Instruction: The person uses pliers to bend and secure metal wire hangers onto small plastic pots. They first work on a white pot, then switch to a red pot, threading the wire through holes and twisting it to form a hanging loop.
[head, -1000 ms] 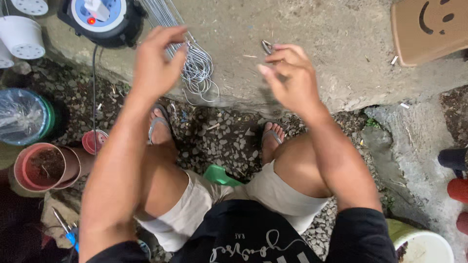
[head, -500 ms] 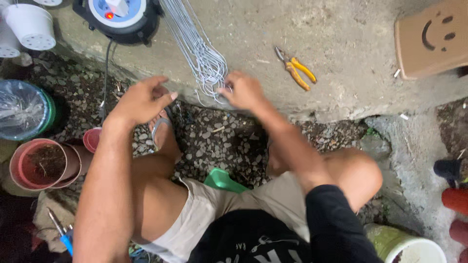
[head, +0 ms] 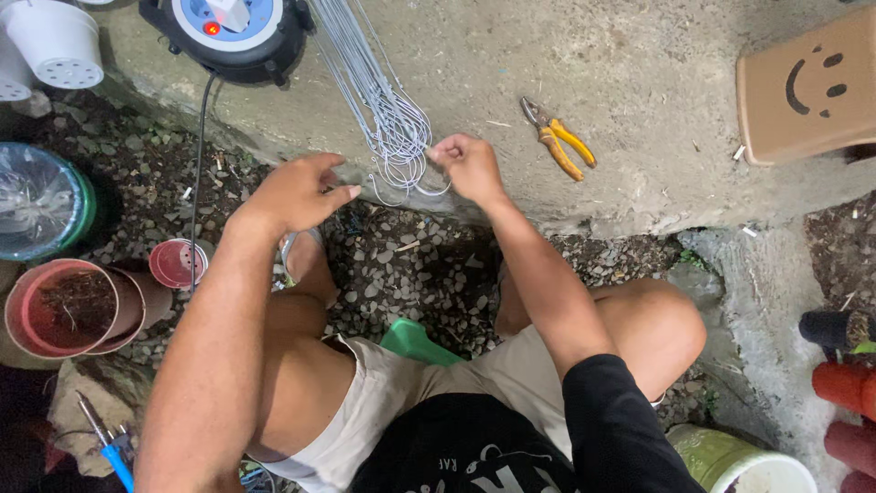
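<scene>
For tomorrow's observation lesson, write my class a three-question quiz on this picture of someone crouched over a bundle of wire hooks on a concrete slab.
1. True or false: the right hand pinches the hooked ends of the grey wire bundle.
2. Which tool lies on the concrete slab to the right of the wires?
A. hammer
B. yellow-handled pliers
C. saw
3. Fill in: the left hand hovers open beside the wires, above the ____ ground.

Key:
1. True.
2. B; nothing touches them.
3. Gravel.
</scene>
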A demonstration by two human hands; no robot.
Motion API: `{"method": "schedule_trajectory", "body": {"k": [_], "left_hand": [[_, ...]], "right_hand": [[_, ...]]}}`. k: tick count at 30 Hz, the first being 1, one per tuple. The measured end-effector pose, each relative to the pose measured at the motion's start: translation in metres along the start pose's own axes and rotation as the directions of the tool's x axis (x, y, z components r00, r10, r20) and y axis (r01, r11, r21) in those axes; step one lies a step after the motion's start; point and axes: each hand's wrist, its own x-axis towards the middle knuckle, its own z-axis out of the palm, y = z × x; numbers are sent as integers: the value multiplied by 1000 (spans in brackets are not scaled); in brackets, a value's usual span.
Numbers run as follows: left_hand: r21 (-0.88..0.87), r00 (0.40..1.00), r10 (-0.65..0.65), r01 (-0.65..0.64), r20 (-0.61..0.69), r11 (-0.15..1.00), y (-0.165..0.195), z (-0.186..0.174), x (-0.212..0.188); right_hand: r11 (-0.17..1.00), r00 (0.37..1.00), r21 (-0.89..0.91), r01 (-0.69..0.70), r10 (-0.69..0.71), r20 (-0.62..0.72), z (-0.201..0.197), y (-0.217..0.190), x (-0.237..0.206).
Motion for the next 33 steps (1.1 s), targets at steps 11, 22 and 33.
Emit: {"method": "schedule_trajectory", "body": {"k": [11,22,33], "left_hand": [[127,993,96,-88,-62,988,3,17,11],[502,483,778,-595,-401,628,160,114,44],[142,220,914,-949,-342,281,336,147,15]], "right_hand": [[853,978,-503,140,-40,204,-103,16,-24],[648,952,-718,253,-298,66,-253,-65,-266],[837,739,-536,-106,-295,-606,-319,5,-294]]}}
